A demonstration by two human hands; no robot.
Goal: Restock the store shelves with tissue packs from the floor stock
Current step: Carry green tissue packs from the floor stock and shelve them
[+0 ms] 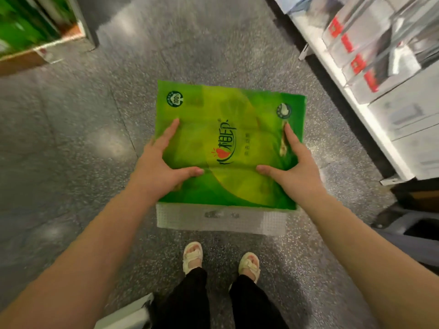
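Note:
A large green tissue pack (pixel 228 138) with a white end face is in the middle of the head view, above the grey floor and in front of my feet. My left hand (pixel 156 167) holds its left side, thumb and forefinger lying on the top face, the other fingers hidden round the edge. My right hand (pixel 297 169) holds the right side in the same way.
A white store shelf (pixel 380 129) with blurred white and red goods runs along the right. More green packs (pixel 21 27) stand on a low wooden platform (pixel 28 60) at the upper left. A dark cart-like object (pixel 408 224) sits at the right edge.

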